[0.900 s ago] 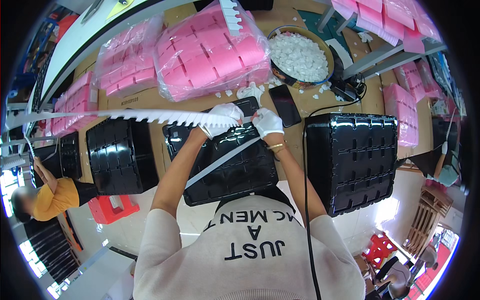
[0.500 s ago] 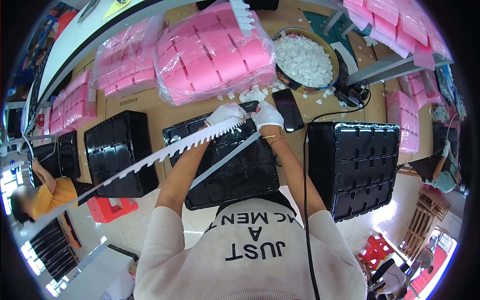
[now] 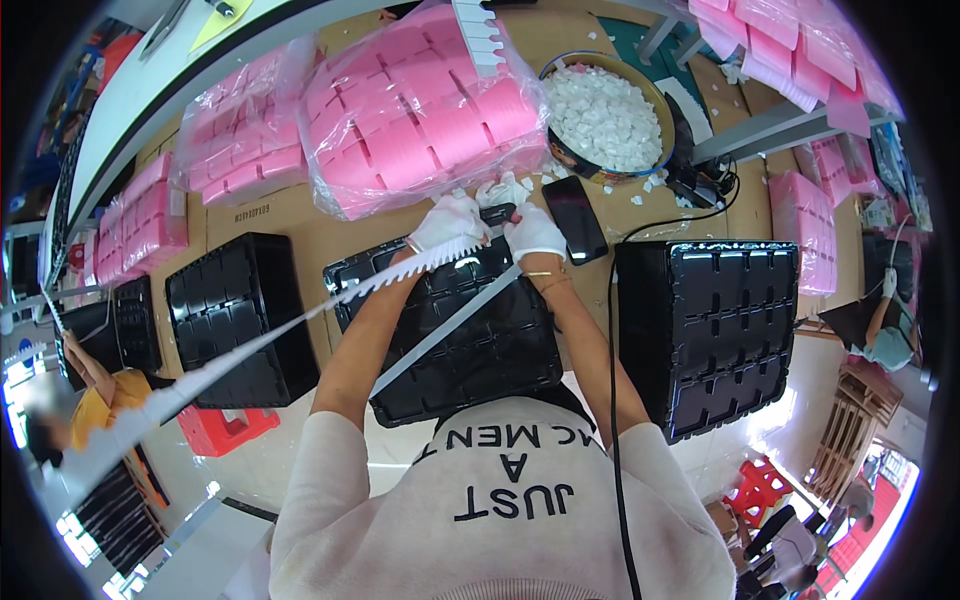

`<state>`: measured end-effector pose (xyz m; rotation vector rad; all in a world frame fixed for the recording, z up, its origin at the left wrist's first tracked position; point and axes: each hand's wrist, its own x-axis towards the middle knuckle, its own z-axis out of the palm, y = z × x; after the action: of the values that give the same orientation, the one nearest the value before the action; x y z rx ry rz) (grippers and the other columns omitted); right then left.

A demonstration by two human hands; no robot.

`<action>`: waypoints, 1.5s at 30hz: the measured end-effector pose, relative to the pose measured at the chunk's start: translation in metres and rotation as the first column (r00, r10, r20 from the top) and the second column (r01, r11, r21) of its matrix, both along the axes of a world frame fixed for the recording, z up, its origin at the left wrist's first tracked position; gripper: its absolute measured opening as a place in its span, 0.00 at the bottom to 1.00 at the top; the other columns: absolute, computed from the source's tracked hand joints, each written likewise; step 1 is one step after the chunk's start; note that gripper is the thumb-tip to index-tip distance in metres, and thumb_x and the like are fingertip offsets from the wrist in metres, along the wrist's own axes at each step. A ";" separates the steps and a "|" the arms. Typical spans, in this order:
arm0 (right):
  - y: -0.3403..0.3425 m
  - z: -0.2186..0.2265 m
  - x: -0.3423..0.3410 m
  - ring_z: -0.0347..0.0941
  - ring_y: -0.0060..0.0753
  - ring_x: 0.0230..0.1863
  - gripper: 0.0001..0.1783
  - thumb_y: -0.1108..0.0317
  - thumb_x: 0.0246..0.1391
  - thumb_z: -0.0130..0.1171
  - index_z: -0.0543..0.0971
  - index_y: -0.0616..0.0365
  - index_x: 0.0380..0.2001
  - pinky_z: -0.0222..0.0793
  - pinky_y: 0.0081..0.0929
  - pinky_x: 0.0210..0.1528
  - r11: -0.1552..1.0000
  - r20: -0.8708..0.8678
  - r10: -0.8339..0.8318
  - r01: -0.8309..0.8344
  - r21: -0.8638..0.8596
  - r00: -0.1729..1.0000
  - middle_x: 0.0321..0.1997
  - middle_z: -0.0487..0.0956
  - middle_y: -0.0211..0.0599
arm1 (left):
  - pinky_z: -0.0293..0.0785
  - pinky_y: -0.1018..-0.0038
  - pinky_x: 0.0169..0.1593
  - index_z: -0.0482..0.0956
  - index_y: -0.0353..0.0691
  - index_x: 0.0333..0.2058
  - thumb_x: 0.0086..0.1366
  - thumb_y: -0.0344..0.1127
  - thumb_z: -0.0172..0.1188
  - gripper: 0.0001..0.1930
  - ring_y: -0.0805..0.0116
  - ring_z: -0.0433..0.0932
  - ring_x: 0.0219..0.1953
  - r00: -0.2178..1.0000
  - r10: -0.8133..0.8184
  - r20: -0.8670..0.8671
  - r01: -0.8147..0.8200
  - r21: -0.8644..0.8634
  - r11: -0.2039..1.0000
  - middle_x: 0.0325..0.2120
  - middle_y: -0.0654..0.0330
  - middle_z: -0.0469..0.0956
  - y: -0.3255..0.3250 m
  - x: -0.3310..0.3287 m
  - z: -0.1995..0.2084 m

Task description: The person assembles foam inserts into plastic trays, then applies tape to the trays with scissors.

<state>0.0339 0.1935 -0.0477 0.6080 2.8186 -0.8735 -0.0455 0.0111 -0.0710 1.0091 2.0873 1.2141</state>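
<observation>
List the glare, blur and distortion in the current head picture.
Head view: glare streaks the right-hand stack of black plastic trays; head view: the white toothed strip blurs toward its lower-left end; head view: the white tabletop has a bowed edge near the fisheye rim.

We see glossy moulded plastic in the black tray (image 3: 485, 365), a smooth, pale finish on the toothed strip (image 3: 425, 263), matt knitted cloth in the sweater (image 3: 510, 545), shiny, crinkled plastic film (image 3: 340, 192) around matt pink sheets (image 3: 420, 110), dull brown cardboard (image 3: 255, 220), and a smooth, glossy face on the smartphone (image 3: 575, 222).
</observation>
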 end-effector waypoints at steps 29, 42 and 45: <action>-0.017 0.005 0.045 0.80 0.36 0.35 0.15 0.75 0.55 0.54 0.81 0.61 0.45 0.74 0.27 0.39 0.924 -0.359 -0.263 0.127 -0.361 0.895 0.37 0.82 0.45 | 0.72 0.62 0.54 0.86 0.43 0.28 0.49 0.36 0.67 0.08 0.50 0.77 0.48 0.952 0.160 0.260 -0.206 0.158 0.966 0.41 0.46 0.81 0.006 0.004 0.005; 0.001 -0.007 0.048 0.79 0.47 0.39 0.12 0.74 0.54 0.54 0.82 0.61 0.40 0.72 0.31 0.46 0.908 -0.315 -0.339 0.222 -0.355 0.886 0.37 0.82 0.49 | 0.73 0.62 0.52 0.86 0.44 0.27 0.48 0.37 0.66 0.07 0.50 0.78 0.48 0.928 0.031 -0.372 -0.013 0.050 0.999 0.41 0.45 0.81 0.022 0.001 0.021; 0.000 -0.006 0.050 0.79 0.46 0.40 0.12 0.73 0.54 0.54 0.83 0.61 0.39 0.72 0.30 0.46 0.897 -0.297 -0.351 0.227 -0.379 0.888 0.37 0.82 0.49 | 0.74 0.61 0.50 0.86 0.44 0.27 0.48 0.38 0.66 0.08 0.49 0.78 0.47 0.851 -0.084 -0.518 0.127 0.049 0.991 0.40 0.45 0.81 0.013 -0.009 0.007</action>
<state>0.0839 0.1938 -0.0534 0.9187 2.8076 -1.6377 -0.0550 0.0244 -0.0641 1.6125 2.3438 1.0585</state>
